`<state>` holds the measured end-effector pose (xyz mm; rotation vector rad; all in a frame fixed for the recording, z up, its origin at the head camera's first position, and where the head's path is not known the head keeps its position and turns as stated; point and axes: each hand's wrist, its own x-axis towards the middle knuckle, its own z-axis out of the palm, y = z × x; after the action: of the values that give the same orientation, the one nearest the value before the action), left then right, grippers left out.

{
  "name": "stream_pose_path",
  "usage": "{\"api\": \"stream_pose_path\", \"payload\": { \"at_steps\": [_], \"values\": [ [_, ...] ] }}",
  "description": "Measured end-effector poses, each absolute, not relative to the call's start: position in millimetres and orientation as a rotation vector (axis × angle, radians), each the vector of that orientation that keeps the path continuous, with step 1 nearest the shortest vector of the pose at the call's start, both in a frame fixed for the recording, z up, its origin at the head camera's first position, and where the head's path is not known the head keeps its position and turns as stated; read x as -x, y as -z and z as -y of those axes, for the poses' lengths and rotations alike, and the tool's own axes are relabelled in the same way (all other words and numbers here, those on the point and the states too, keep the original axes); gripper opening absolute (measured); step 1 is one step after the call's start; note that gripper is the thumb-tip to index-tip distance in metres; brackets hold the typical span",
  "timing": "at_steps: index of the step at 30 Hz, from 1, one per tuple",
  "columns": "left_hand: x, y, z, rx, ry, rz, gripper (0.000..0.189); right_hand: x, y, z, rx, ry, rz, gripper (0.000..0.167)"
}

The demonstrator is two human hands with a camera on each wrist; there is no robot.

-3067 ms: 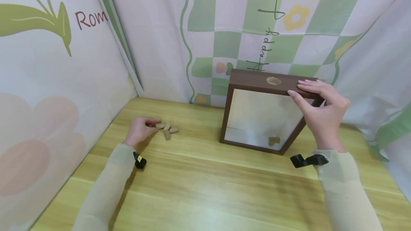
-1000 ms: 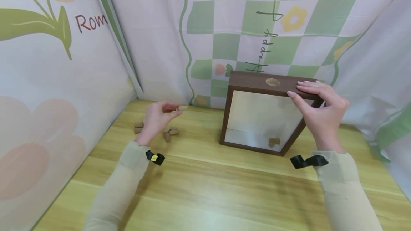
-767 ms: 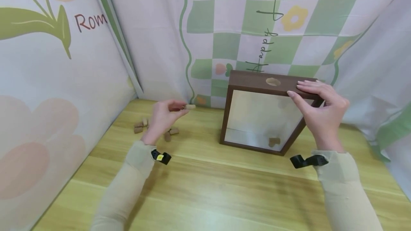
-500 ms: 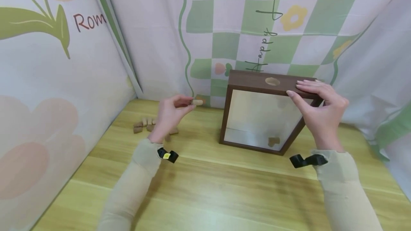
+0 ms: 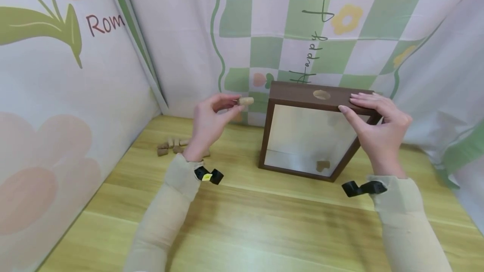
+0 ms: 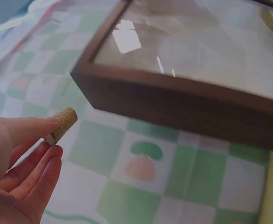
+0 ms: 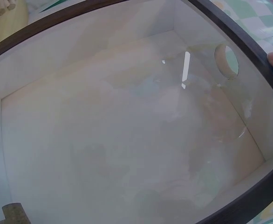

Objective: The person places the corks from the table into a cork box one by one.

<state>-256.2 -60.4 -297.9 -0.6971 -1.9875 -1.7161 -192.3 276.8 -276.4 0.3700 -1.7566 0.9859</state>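
Observation:
My left hand (image 5: 209, 123) pinches a cork (image 5: 246, 101) between thumb and fingertips, raised above the table and left of the box's upper corner. In the left wrist view the cork (image 6: 64, 123) points up and right, apart from the dark frame. A brown shadow box (image 5: 298, 92) with a clear front stands upright, a round hole (image 5: 322, 95) in its top. My right hand (image 5: 382, 127) rests on its top right corner, fingers along the top and thumb at the front edge. Corks (image 5: 323, 166) lie inside at the bottom; the right wrist view shows one end (image 7: 15, 213).
Several loose corks (image 5: 162, 152) lie at the back left of the wooden table (image 5: 242, 221), partly behind my left wrist. A checked curtain (image 5: 266, 53) hangs close behind the box, and a flower-printed sheet (image 5: 75, 108) borders the table's left side.
My left hand has picked a cork from the pile and carried it right and upward toward the box. My right hand and the box have stayed in place.

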Motion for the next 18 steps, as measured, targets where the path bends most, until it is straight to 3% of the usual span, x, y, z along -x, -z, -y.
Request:
{"api": "stream_pose_path", "payload": {
  "at_steps": [18],
  "values": [
    [250.6, 260.7, 2.8, 0.911, 1.649, 1.919, 0.025, 192.8, 276.4, -278.8, -0.371, -0.981, 1.758, 0.026]
  ]
}}
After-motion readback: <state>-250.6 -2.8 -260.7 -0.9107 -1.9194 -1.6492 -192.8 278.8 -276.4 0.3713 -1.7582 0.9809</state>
